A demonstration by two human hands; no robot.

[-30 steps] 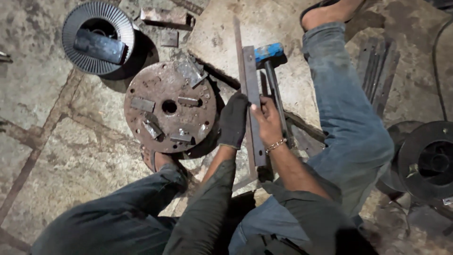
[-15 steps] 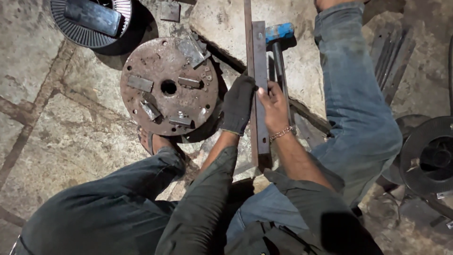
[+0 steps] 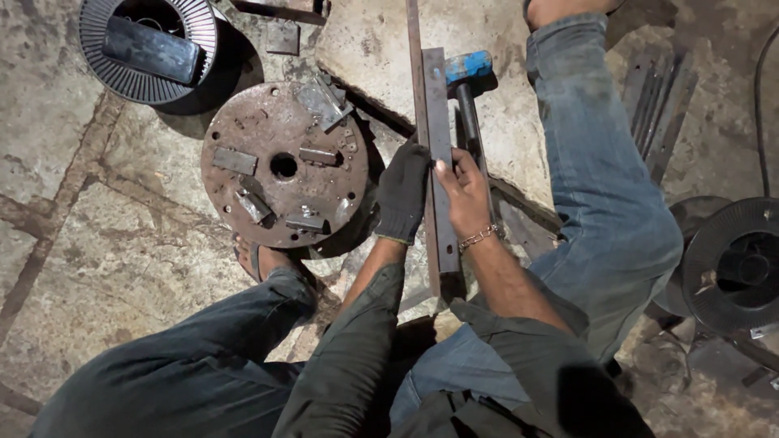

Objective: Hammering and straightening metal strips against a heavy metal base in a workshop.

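Note:
A wide flat steel bar (image 3: 436, 105) lies on the stone floor, next to a longer, narrower bar (image 3: 414, 49). My left hand (image 3: 403, 191), in a black glove, grips the narrow bar's left edge. My right hand (image 3: 464, 195), bare with a chain bracelet, holds the wide bar from the right, thumb on top. A hammer with a blue head (image 3: 468, 66) lies just right of the bars, its dark handle running under my right hand.
A rusty round plate (image 3: 268, 122) carrying small metal blocks lies left of my hands. A wire spool (image 3: 101, 69) holding a dark block sits at top left, and another spool (image 3: 742, 264) at the right. A jeans-clad leg (image 3: 600, 178) runs along the right, with flat strips (image 3: 661, 97) beyond it.
Both hands stay on the bars in nearly the same grip. Only the view has shifted a little.

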